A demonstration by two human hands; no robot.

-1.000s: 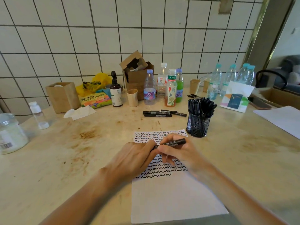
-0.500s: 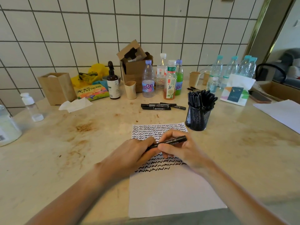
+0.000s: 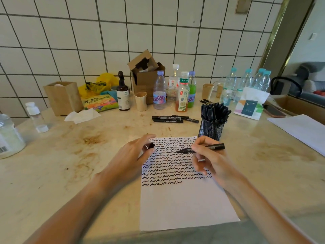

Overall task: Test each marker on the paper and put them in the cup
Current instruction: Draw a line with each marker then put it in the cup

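Two hands over the stained table (image 3: 52, 173): left hand (image 3: 130, 155) pinches cap (image 3: 150, 146), right hand (image 3: 209, 159) grips marker (image 3: 202, 149).

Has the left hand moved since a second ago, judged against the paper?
Yes. The left hand has pulled left, away from the marker to the paper's left edge, holding the cap.

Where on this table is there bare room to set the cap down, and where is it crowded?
Free: the stained beige tabletop left of the white paper sheet, and the stretch right of it, before the second white sheet. Crowded: the back edge, with plastic bottles, loose black markers and the black mesh cup.
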